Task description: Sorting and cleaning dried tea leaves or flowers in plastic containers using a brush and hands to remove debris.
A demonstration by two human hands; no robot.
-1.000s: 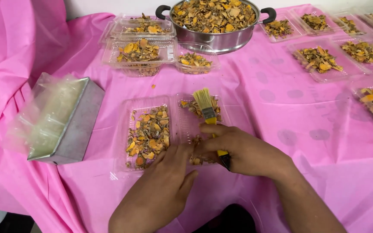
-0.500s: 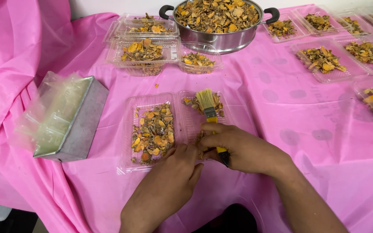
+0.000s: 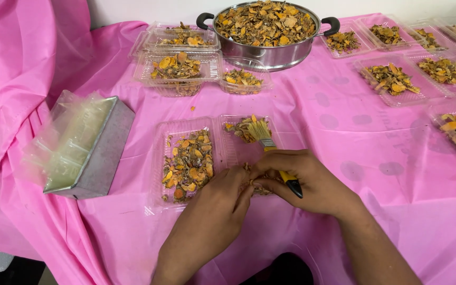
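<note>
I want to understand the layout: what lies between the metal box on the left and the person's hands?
In the head view, an open clear tray of dried yellow-orange pieces lies on the pink cloth between the metal box and the hands.

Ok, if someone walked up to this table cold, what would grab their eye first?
Probably the bright pink tablecloth, and at the far edge the steel pot heaped with dried yellow-brown pieces. Next, near the front, the two hands meet over an open clear clamshell tray: the right hand holds a small brush with pale bristles, and the left hand touches it at the fingertips.
</note>
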